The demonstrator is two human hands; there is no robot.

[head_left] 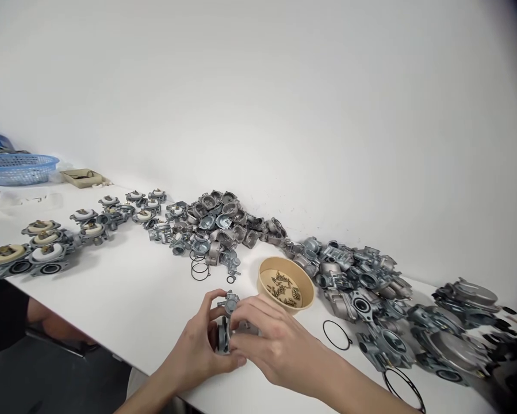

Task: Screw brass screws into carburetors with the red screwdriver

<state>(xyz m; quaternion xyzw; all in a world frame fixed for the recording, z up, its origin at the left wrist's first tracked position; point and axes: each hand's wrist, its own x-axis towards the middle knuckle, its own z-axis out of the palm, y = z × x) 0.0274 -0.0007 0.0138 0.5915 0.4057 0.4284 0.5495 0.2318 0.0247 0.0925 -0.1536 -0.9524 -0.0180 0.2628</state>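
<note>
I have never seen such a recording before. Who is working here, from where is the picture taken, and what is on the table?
No machine works here, only a person's two bare hands. The single picture comes from a camera on that person's head. The left hand holds a grey metal part; the right hand is at it too, but hides what its fingertips do. On the white table are heaped metal parts, thin black rings, a tan bowl of small metal pieces and, far left, a blue basket.
</note>
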